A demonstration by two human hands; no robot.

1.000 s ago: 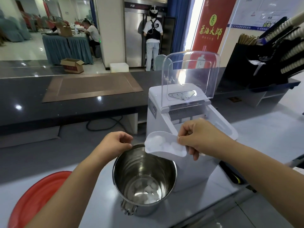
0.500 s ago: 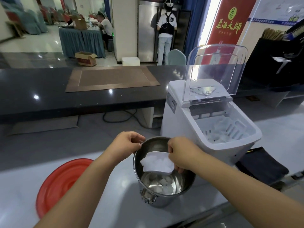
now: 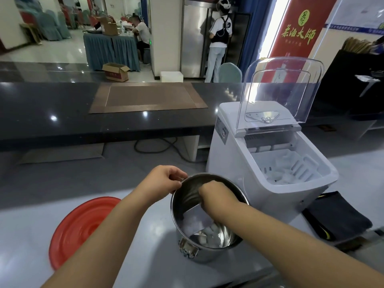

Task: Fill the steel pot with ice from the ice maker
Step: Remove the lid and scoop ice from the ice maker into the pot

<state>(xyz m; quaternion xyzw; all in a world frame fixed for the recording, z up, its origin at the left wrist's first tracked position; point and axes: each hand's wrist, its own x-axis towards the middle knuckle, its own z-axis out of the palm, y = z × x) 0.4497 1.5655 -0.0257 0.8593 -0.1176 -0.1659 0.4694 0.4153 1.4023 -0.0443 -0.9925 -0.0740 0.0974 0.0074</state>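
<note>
I am pinching the rim of the pot [image 3: 209,256] with my left hand [image 3: 164,181], thumb and fingers closed on its far-left edge, so that the pot is not sliding or tipping on the counter [image 3: 145,256] while ice is going in. My right hand [image 3: 216,196] is reaching down inside the pot, fingers curled round the handle of the scoop [image 3: 194,215]. The scoop is tilting mouth-down, low inside the pot, so that its load is dropping to the bottom and not over the rim.

The ice [image 3: 209,235] is lying in a shallow layer at the bottom of the pot. I am judging the pot far from full, so further scoops are likely needed.

The ice maker [image 3: 228,163] is standing just right of the pot and behind it, keeping each scoop's travel short. Its cover [image 3: 280,90] is standing raised, leaving the basket [image 3: 291,161] open to the scoop; more ice is showing there. A red lid [image 3: 83,227] is lying left of the pot, apart from it and out of my working path.
</note>
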